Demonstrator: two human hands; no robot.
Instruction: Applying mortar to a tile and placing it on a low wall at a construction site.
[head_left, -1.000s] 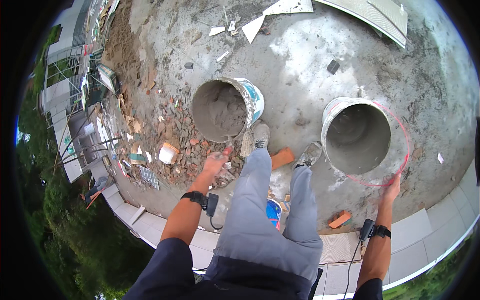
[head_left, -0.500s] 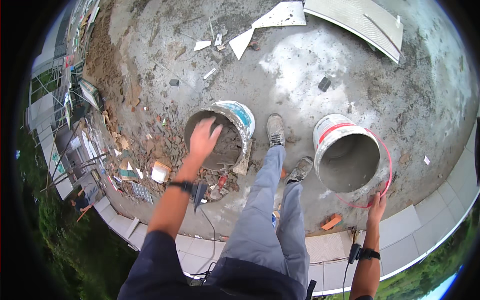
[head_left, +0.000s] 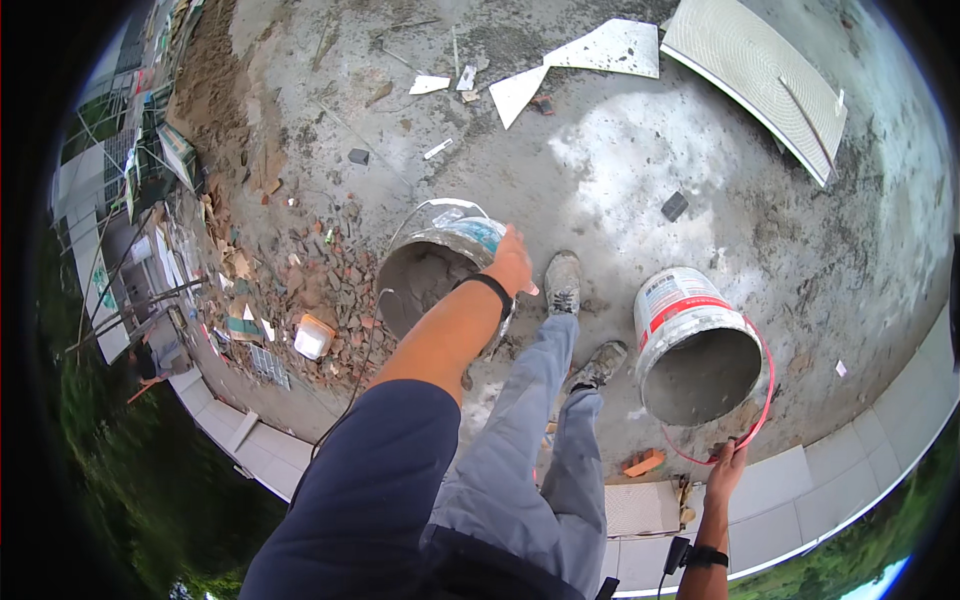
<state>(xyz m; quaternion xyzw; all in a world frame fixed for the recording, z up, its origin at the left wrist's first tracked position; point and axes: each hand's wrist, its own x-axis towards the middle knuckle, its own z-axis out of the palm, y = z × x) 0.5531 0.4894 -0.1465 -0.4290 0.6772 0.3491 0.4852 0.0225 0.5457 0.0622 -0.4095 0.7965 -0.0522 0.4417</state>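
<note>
My left forearm crosses over a white and teal bucket that tilts toward me, with grey mortar inside. At its right side my left hand is curled, fingers partly hidden; the bucket's thin white handle arcs over toward it. The forearm covers part of the bucket's mouth. On the right, a second white bucket with a red band also leans toward me, its inside coated grey. My right hand is closed round this bucket's red handle, below its rim.
My shoes stand between the buckets. Brick rubble lies left of the left bucket, beside a small plastic container. An orange brick lies near the tiled edge. Tile pieces and a large tile lie farther away.
My left hand has moved from over the left bucket's mouth to its right side, and that bucket's handle now shows raised. My right hand stays on the red handle, slightly lower in view.
</note>
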